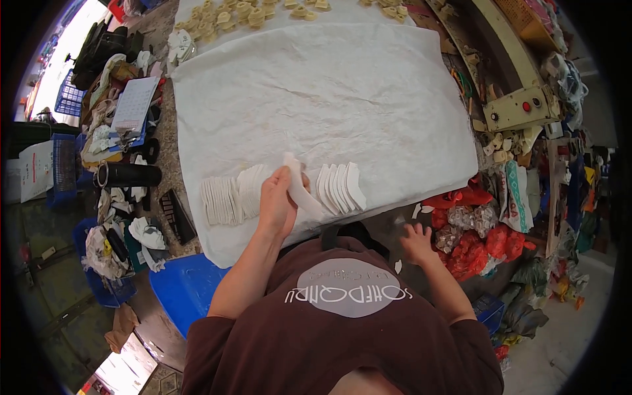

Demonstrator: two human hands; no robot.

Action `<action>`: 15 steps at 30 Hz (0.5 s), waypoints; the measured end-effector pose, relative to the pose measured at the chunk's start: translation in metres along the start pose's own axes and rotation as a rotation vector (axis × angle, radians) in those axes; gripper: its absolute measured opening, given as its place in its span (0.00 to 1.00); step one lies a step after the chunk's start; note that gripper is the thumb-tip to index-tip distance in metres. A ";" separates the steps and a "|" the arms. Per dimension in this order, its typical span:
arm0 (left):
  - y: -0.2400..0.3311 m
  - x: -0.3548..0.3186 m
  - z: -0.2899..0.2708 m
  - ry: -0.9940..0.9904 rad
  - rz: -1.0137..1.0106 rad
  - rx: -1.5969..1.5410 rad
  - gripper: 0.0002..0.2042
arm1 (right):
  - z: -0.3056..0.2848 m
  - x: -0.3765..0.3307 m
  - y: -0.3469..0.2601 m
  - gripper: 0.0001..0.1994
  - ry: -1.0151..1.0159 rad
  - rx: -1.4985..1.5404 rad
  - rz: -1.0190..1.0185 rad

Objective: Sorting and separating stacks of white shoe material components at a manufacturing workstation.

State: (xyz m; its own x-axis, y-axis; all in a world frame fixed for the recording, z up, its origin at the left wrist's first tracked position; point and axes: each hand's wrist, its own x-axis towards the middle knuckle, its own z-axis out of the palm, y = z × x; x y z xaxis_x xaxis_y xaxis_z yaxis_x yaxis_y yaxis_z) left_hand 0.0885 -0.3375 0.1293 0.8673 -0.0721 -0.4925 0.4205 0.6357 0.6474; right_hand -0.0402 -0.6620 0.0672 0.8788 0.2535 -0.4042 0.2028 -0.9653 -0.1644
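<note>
My left hand [276,201] is closed around a curved white strip [300,185], raised just over the near side of the cloth-covered table. It looks like a thin, flat piece of stiff material; whether it is one or several layers I cannot tell. Left of the hand stands a tight row of similar white strips [224,199]. A looser fan of curved strips [341,187] lies to its right. Beyond the table's near right edge, my right hand [417,243] hangs with fingers spread and nothing in them. Small white scraps [417,210] show close to it.
White cloth [322,92] covers the table. Several yellowish parts [230,14] lie along the far edge. Red plastic bags [467,253] crowd the right side, below a machine's control box [523,108]. On the left are a clipboard [134,105], a black cylinder [130,175] and a blue seat [181,286].
</note>
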 end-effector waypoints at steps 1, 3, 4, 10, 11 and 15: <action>0.001 -0.001 0.004 -0.098 -0.088 0.008 0.13 | -0.007 -0.008 0.001 0.14 -0.102 -0.042 0.017; -0.009 -0.004 0.007 -0.131 -0.154 0.025 0.13 | -0.012 -0.002 -0.001 0.19 -0.054 0.106 0.052; -0.015 -0.005 0.011 -0.165 -0.216 0.046 0.14 | -0.023 0.020 -0.015 0.22 0.106 0.296 0.077; -0.040 -0.010 0.033 -0.274 -0.313 0.105 0.15 | -0.080 0.087 -0.101 0.13 0.142 1.497 0.027; -0.041 -0.010 0.035 -0.270 -0.314 0.089 0.15 | -0.080 0.090 -0.104 0.10 0.087 1.540 0.056; -0.036 -0.009 0.027 -0.190 -0.386 0.154 0.14 | -0.076 0.078 -0.095 0.08 0.395 1.201 0.051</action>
State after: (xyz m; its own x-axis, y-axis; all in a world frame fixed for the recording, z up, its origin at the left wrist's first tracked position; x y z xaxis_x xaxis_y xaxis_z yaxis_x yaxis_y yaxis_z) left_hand 0.0725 -0.3804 0.1255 0.6670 -0.4297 -0.6087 0.7446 0.4140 0.5236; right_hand 0.0420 -0.5556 0.1194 0.9848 -0.0177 -0.1725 -0.1713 -0.2565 -0.9513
